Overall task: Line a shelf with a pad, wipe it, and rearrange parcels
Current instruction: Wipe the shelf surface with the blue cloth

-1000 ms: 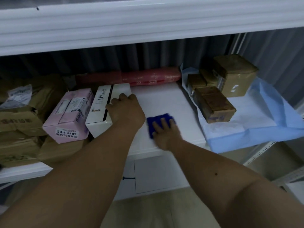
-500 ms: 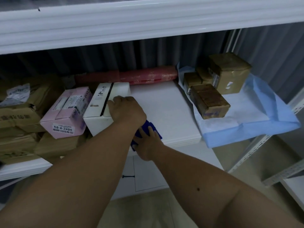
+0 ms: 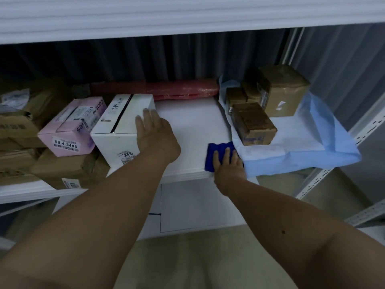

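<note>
My right hand [image 3: 228,165] presses a dark blue cloth [image 3: 216,152] flat on the white shelf [image 3: 191,130], near its front edge and against the pad. The light blue pad [image 3: 302,151] covers the shelf's right end, its front edge hanging over. On the pad stand several brown taped parcels, the nearest one [image 3: 253,124] in front and a bigger one [image 3: 281,90] behind. My left hand [image 3: 155,134] rests with straight fingers against the right side of a white box [image 3: 123,126].
A pink box [image 3: 70,126] stands left of the white box, on top of brown parcels [image 3: 18,126] stacked at the left. A red wrapped roll [image 3: 166,90] lies along the back. An upper shelf [image 3: 187,15] overhangs. A perforated upright [image 3: 341,159] stands at the right.
My right hand has slid the blue cloth from beside my left hand rightward along the front edge to the pad. My left hand has stayed on the white box.
</note>
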